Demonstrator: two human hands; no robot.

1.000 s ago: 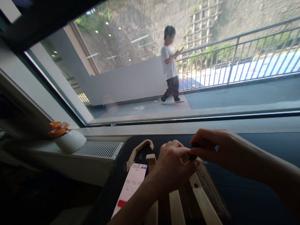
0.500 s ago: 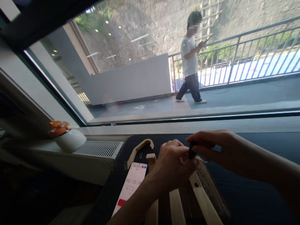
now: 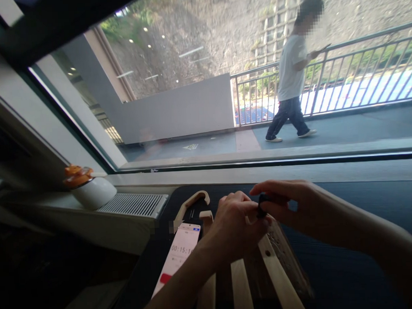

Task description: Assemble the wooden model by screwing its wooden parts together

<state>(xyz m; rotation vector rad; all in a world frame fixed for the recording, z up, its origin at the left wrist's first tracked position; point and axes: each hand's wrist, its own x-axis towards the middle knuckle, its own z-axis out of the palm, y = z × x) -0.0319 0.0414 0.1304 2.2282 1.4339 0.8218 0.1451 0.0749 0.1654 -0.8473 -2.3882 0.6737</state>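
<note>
My left hand (image 3: 238,221) is closed, thumb and forefinger pinched around the upper end of a pale wooden strip (image 3: 279,276) that has a dark hole in it. Pale wood shows in the gap between those fingers. A small black piece (image 3: 262,206), its exact kind unclear, stands at the left fingertips. From the right, my right hand (image 3: 285,199) pinches this black piece between thumb and fingers. Beneath the hands lies a brown carved wooden board or tray (image 3: 290,260), largely covered. A second pale strip (image 3: 242,285) runs beside the first.
Left of my hands lie a phone (image 3: 179,251) showing a running timer and a hooked wooden piece (image 3: 194,200). Another hook-ended piece (image 3: 206,216) is partly under my left arm. A white container with an orange top (image 3: 94,191) stands on the ledge. Beyond the window (image 3: 177,114) walks a person (image 3: 293,68).
My right hand turns slightly at the black piece, its forefinger shifting left. The left hand stays nearly still. Outside, the person has walked to the right.
</note>
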